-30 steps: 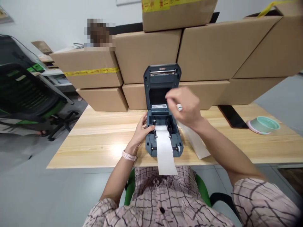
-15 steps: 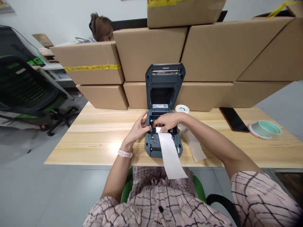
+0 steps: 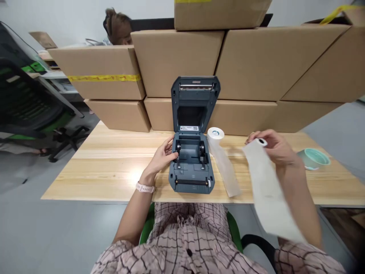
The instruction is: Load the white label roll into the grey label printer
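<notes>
A grey label printer [image 3: 190, 167] stands open on the wooden table [image 3: 108, 167], its lid tipped up against the boxes and its paper bay bare. My left hand [image 3: 162, 156] rests on the printer's left side, fingers curled against the roll holder. My right hand [image 3: 275, 146] is raised to the right of the printer and grips a nearly spent paper roll [image 3: 261, 142], whose long white strip [image 3: 266, 190] hangs down past the table edge. A second white roll [image 3: 216, 134] stands beside the printer with its strip [image 3: 226, 171] trailing toward me.
Stacked cardboard boxes [image 3: 256, 61] wall off the back of the table. A mint-green tape roll [image 3: 313, 158] lies at the right. A black and green office chair [image 3: 31, 110] stands at the left. Another person's head [image 3: 116, 26] shows behind the boxes.
My right hand has lifted the paper roll out of the printer bay and carried it to the right, its strip trailing. The left hand has stayed on the printer's left side.
</notes>
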`<state>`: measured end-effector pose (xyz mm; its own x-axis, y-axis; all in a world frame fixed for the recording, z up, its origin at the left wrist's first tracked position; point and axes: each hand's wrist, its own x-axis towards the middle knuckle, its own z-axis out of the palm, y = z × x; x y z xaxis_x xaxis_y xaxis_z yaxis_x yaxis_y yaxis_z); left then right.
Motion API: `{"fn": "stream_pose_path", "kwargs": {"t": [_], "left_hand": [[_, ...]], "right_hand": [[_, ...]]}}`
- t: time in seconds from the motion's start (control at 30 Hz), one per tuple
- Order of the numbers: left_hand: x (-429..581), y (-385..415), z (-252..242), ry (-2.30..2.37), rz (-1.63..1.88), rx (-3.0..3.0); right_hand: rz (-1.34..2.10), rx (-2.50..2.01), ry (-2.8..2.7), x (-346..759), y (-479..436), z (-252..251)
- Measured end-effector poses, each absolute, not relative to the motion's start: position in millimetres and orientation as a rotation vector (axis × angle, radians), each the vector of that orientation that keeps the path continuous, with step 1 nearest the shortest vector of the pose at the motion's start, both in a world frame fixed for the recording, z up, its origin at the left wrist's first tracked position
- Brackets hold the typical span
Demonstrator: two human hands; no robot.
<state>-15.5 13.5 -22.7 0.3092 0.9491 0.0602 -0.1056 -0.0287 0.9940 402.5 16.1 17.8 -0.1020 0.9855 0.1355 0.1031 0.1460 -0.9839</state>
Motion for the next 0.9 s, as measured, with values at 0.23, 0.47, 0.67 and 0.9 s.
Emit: {"fn": "stream_pose_path", "kwargs": {"t": [0.23, 0.47, 0.67, 0.9], "left_hand": [[-16, 13, -26, 0.897, 1.072, 1.296], [-15, 13, -25, 0.915, 1.08, 1.309], [-15, 16, -27, 0.898, 1.06, 1.352], [-17, 17, -30, 0.856, 1.025, 1.392]], "right_hand": [[1.198, -1.36, -1.413, 387, 32, -40], [1.176, -1.277, -1.859, 393, 45, 1], [1.14, -1.377, -1.987, 348, 92, 12], [1.067, -1.458, -2.068, 322, 105, 24]]}}
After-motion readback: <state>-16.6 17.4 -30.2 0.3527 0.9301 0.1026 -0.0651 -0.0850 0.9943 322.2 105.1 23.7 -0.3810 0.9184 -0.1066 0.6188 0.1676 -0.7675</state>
